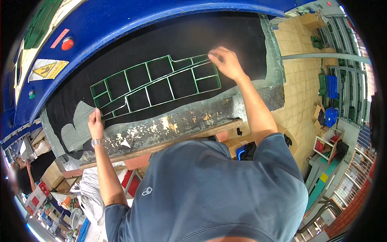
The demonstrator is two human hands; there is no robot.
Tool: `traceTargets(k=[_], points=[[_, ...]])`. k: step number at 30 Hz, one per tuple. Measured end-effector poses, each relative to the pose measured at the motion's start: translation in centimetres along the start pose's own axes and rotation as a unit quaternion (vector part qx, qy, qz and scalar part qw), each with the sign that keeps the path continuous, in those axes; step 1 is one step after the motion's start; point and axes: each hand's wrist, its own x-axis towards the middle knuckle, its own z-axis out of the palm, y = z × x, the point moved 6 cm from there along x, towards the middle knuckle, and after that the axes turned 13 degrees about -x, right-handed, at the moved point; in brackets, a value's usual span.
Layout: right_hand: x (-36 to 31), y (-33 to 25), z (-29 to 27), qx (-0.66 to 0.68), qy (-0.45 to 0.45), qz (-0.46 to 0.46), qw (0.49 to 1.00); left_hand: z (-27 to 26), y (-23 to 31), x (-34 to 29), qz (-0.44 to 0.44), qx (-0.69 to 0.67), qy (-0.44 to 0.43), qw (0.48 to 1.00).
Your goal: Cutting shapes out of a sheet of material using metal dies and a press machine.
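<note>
A long green cutting die [161, 78] with thin upright walls and several compartments lies on a sheet of black material [234, 36]. It sits at a slant, its right end farther from me. My left hand [96, 124] pinches the near left corner. At the far right corner, my right hand [226, 62] grips the frame between thumb and fingers. The black sheet covers most of a worn greenish cutting board [275, 68], and its near edge is ragged.
Beyond the board arches a blue press [133, 24] with a red button [67, 43] and a green button [32, 94]. A wooden rail [193, 135] runs along the near edge. Shelving [342, 72] and blue crates [331, 117] stand at right. Another person [30, 177] is at far left.
</note>
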Motion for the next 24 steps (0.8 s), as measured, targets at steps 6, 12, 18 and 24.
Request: traceTargets(k=[6,12,18,24], points=[[-0.3,0.5,-1.6,0.032,0.049,0.026,0.998,1.3,6.4,-4.1,0.189,0.137,0.088,0.968],[-2.8,1.1,-5.9,0.062,0.149,0.098,0.982,9.4,11.6,-14.1,0.186,0.11,-0.106,0.971],[4.4,-7.7,-10.8,0.06,0.168,0.044,0.983,15.3,11.7,-16.7,0.253,0.206,-0.249,0.912],[9.9,-15.3,-10.3,0.09,0.123,-0.035,0.988,17.0,11.7,-12.1,0.261,0.241,-0.186,0.916]])
